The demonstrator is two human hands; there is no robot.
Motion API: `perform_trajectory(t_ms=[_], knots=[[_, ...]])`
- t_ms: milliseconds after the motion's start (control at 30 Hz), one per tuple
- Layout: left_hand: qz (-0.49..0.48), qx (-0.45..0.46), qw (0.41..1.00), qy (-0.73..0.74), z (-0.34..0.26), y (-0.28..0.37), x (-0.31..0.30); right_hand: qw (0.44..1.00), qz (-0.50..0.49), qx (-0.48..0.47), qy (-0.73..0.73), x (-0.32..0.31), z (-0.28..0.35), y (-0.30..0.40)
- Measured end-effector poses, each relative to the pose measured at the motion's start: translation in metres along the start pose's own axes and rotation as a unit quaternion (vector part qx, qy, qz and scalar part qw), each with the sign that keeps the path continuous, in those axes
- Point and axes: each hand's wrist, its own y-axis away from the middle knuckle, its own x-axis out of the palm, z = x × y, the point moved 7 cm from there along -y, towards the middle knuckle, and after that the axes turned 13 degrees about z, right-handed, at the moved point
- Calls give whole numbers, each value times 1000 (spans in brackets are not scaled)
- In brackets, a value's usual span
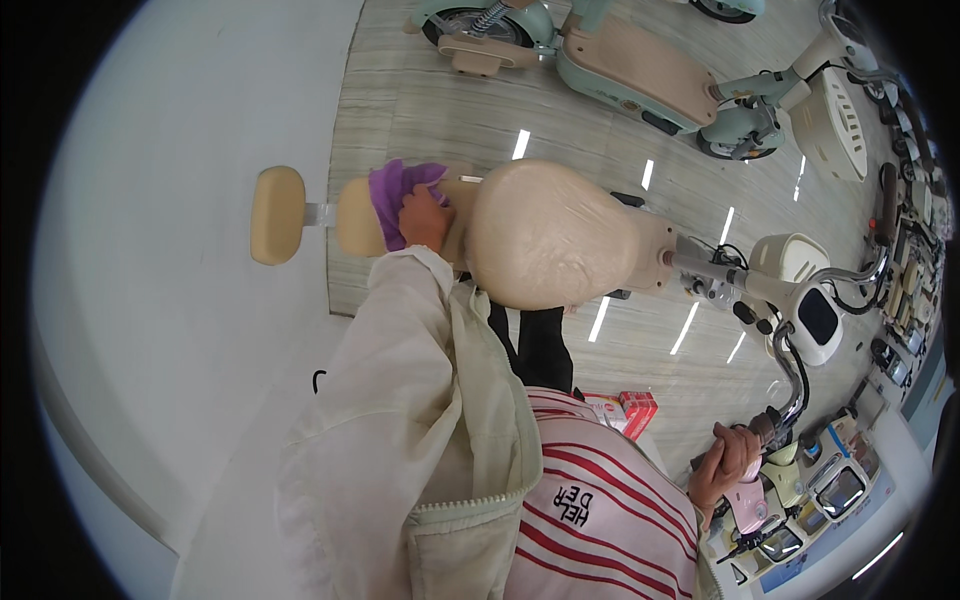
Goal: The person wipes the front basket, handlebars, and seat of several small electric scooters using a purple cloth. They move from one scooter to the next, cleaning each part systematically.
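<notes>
My left hand (426, 217) presses a crumpled purple cloth (388, 196) onto the tan rear cushion (355, 221) of an electric scooter. Part of the cloth hangs over the cushion's far edge, and the fingertips are partly hidden in it. Just right of this hand is the scooter's broad beige saddle (555, 232), under a wrinkled clear film. My right hand (726, 461) is closed around the brown grip at the near end of the chrome handlebar (796, 382). A tan backrest pad (277, 216) stands out at the scooter's rear on a metal bracket (320, 215).
A mint-green and tan scooter (637, 67) with a cream basket (829, 124) is parked beyond. A white wall or panel (202, 187) fills the left. Red and white boxes (637, 412) lie near my body. More vehicles, one with a pink front (747, 504), stand at the lower right.
</notes>
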Motion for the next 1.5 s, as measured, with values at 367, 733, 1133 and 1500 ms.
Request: perform_trajectory(t_ms=[367,733,1133,1500], knots=[[-64,175,978,97,47,-18,13,1000,-9,-9,-9,-3,-3,-2],[-89,122,988,42,12,-18,10,995,-55,-48,-62,-19,10,-5],[-92,374,919,87,-95,61,-41,976,-179,-83,-96,-24,3,13],[91,651,678,-329,-205,243,65,967,-202,-93,-123,-30,1,17]])
